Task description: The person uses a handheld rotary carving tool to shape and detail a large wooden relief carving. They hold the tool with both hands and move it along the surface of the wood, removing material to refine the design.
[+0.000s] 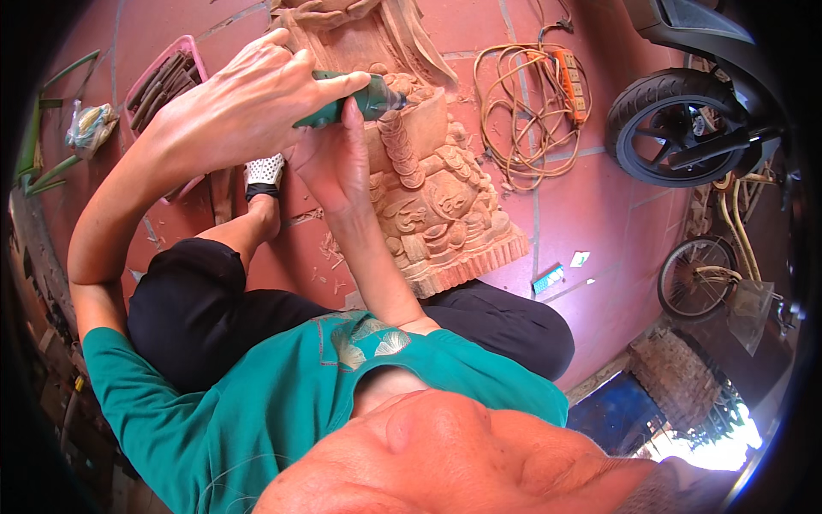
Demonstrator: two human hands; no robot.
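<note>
Red tile floor (591, 214) — L hand (244, 103) & R hand (336, 163) both holding green tool (370, 98), tip nr carved wood (449, 201).

- My tool (347, 104), upper centre: dark green.
- The carving (449, 197), upper centre: orange-brown.
- My shirt (257, 411), lower left: teal, with a pale fan-shaped pattern.
- My trousers (188, 300), mid-frame: black.
- My shoe (264, 171), left of centre: white, dotted dark.
- Floor tiles (582, 218), right: pinkish red, grey lines between.
- Power strip (572, 86), upper right: orange.

Looks like a makeshift carving workshop at home tbh: carved wood (449, 197) on red floor tiles (616, 231), motorbike (719, 147) and bicycle (743, 224) right
</note>
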